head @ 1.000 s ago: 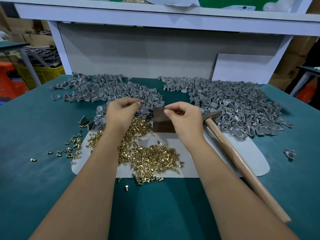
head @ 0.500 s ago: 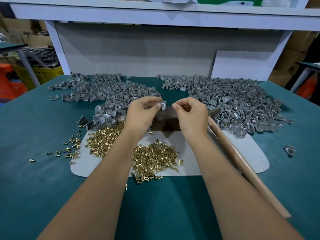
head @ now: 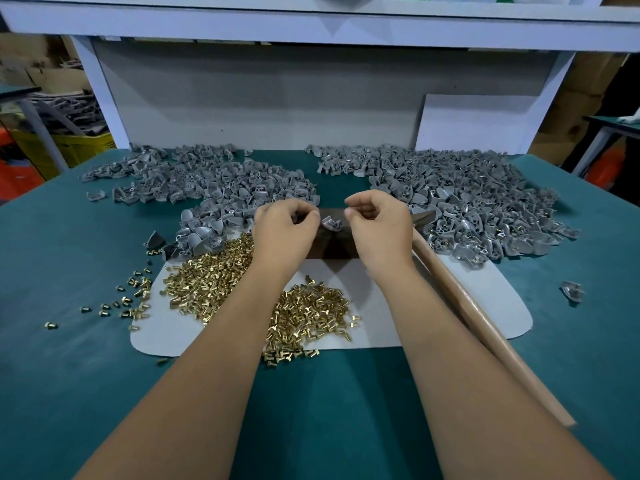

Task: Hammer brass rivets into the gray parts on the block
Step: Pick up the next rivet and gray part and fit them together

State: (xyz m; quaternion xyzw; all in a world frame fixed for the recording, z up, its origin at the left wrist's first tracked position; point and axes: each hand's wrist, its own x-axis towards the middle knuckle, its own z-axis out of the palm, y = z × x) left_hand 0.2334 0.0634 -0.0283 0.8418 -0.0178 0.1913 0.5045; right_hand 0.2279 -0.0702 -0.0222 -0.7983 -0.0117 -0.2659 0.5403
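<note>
A dark block (head: 334,249) lies on a white mat (head: 485,296), and one gray part (head: 331,224) sits on its top between my hands. My left hand (head: 282,233) hovers at the block's left edge with its fingers curled; something gray shows inside them. My right hand (head: 379,230) is at the block's right edge, with thumb and forefinger pinched together just above the part. What they pinch is too small to see. Brass rivets (head: 308,313) are heaped on the mat below my wrists. A hammer (head: 485,327) lies to the right of my right arm.
Two big piles of gray parts lie behind the block, the left pile (head: 214,181) and the right pile (head: 467,202). Loose rivets (head: 135,299) are scattered on the green table to the left. A stray gray part (head: 571,291) lies far right. A white shelf frame (head: 311,26) stands behind.
My left hand carried a gray part from the left pile to the block. The part has left its fingertips and now sits on the block. My right hand stayed at the block.
</note>
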